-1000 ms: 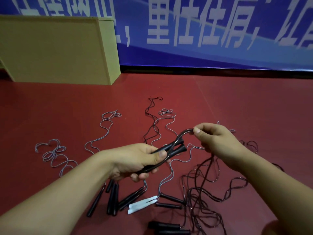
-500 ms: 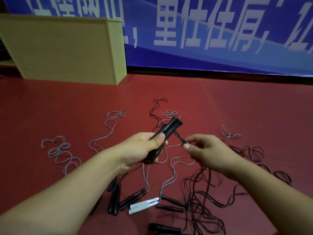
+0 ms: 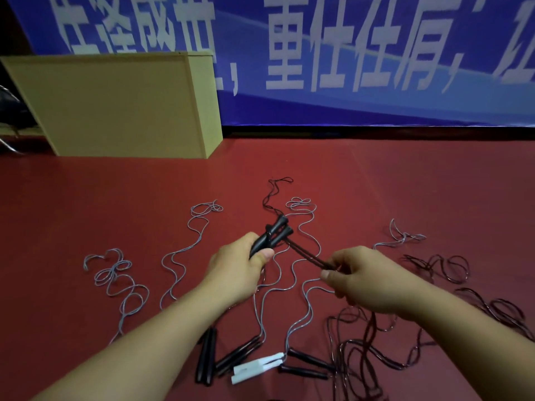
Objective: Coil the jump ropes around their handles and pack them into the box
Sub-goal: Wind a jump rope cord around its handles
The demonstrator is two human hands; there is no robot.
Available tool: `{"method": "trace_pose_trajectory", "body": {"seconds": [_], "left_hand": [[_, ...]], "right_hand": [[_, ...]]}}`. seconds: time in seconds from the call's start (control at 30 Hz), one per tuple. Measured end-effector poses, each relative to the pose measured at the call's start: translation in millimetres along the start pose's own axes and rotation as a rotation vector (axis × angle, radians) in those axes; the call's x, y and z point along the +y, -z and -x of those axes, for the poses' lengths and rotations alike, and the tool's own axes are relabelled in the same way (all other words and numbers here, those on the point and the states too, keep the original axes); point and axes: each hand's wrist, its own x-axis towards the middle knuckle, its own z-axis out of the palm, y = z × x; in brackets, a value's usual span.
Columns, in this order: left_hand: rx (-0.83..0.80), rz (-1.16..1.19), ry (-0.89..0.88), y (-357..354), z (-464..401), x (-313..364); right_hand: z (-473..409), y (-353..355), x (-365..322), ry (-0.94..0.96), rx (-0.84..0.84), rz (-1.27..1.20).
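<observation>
My left hand (image 3: pixel 237 273) gripped the pair of slim black plastic jump-rope handles (image 3: pixel 272 235) above the red floor (image 3: pixel 405 192), while my right hand (image 3: pixel 364 280) pinched their dark cord (image 3: pixel 307 254). Taut, close wraps looked best. The tan box (image 3: pixel 115 105) stood well apart.

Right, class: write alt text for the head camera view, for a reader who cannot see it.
A person's left hand grips two black plastic jump-rope handles while the right hand pinches their dark cord. Below, more black and white handles and loose grey and dark cords lie on a red floor, near a tan box.
</observation>
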Motion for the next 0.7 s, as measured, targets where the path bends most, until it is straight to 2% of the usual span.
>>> {"method": "trace_pose_trajectory", "body": {"seconds": [0.1,0.23,0.3,0.37,0.47,0.6,0.7], "left_hand": [[-0.097,-0.025,0.016,-3,-1,0],[-0.116,-0.256,0.037,-3,-4,0],[-0.125,-0.27,0.023,-6,-4,3],[-0.195,-0.183,0.001,-9,-1,8],[-0.381,0.018,-0.02,-16,7,14],[-0.515,-0.024,-0.132,-15,18,25],[-0.596,-0.038,-0.177,-11,24,31]], "right_hand": [[5,3,0,0.046,-0.008,0.035],[7,3,1,0.098,-0.046,-0.061],[7,2,-1,0.089,-0.031,-0.179],[7,1,-4,0.119,0.004,-0.244],[7,4,-6,0.176,0.08,-0.194],[4,7,2,0.129,0.171,-0.058],[3,10,10,0.064,0.165,0.051]]}}
